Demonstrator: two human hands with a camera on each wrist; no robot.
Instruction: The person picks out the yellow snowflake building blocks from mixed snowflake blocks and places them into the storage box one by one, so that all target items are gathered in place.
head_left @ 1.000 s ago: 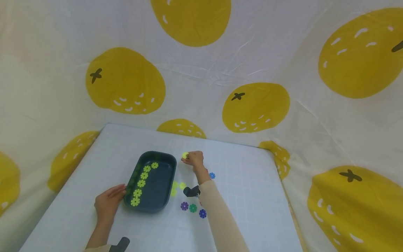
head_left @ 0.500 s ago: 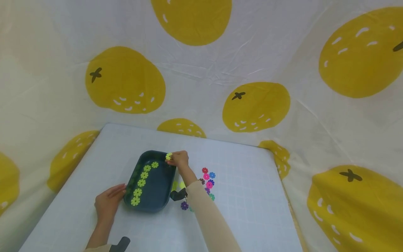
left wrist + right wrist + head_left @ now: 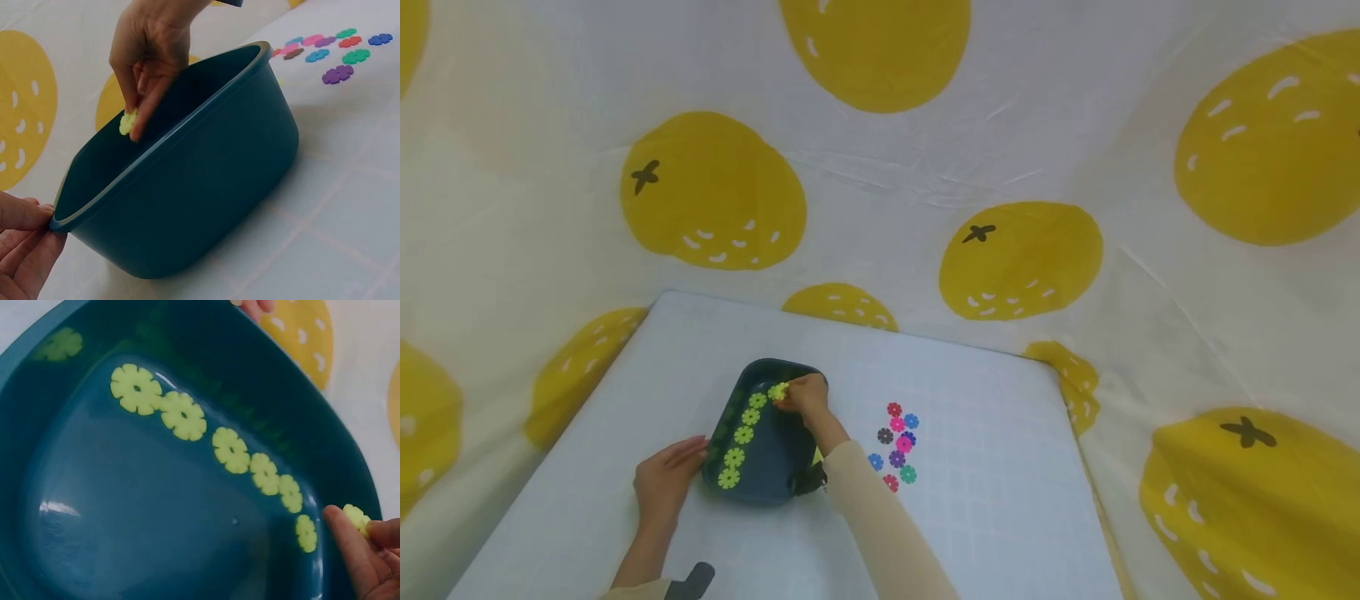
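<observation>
A dark teal basin (image 3: 767,497) stands on the table, and several yellow-green flower-shaped discs (image 3: 231,450) lie in a row on its floor. My right hand (image 3: 807,395) reaches inside the basin near its far end. Between its thumb and fingers it pinches one more yellow-green flower-shaped disc (image 3: 128,122), held above the floor. At the basin's near left side is my left hand (image 3: 667,477); in the left wrist view its thumb and fingers (image 3: 25,212) pinch the rim.
Right of the basin, several flower-shaped discs (image 3: 904,444) in red, pink, blue, purple, green and brown lie on the white table (image 3: 985,500). A white curtain (image 3: 880,192) printed with yellow fruit hangs behind and at the sides.
My right hand has moved left with the yellow-green disc, from beside the basin over its rim and down inside. My left hand has stayed at the basin's rim.
</observation>
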